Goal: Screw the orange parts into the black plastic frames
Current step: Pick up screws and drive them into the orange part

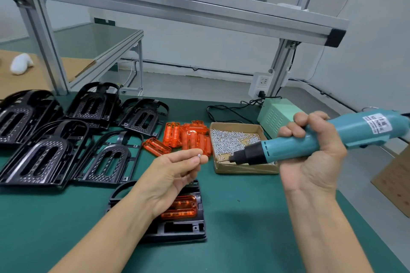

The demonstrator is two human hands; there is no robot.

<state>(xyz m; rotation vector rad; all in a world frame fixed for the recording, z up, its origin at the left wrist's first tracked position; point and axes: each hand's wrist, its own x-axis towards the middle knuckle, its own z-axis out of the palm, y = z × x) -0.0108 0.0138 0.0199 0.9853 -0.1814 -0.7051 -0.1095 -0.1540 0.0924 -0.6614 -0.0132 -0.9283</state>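
My left hand (172, 175) pinches a small silver screw (199, 155) between thumb and fingertips, raised above a black plastic frame (182, 228) that lies on the green mat with an orange part (180, 207) seated in it. My right hand (310, 155) grips a teal electric screwdriver (321, 139), its black tip (233, 159) pointing left toward the screw, a short gap apart. A pile of loose orange parts (188, 137) lies behind my left hand. Several bare black frames (66, 137) lie at the left.
A cardboard box of silver screws (235, 139) sits under the screwdriver tip. A pale green power unit (279, 115) with black cables stands behind it. Aluminium posts (47, 51) and an overhead shelf rail frame the bench. A brown board (397, 177) lies at the right edge.
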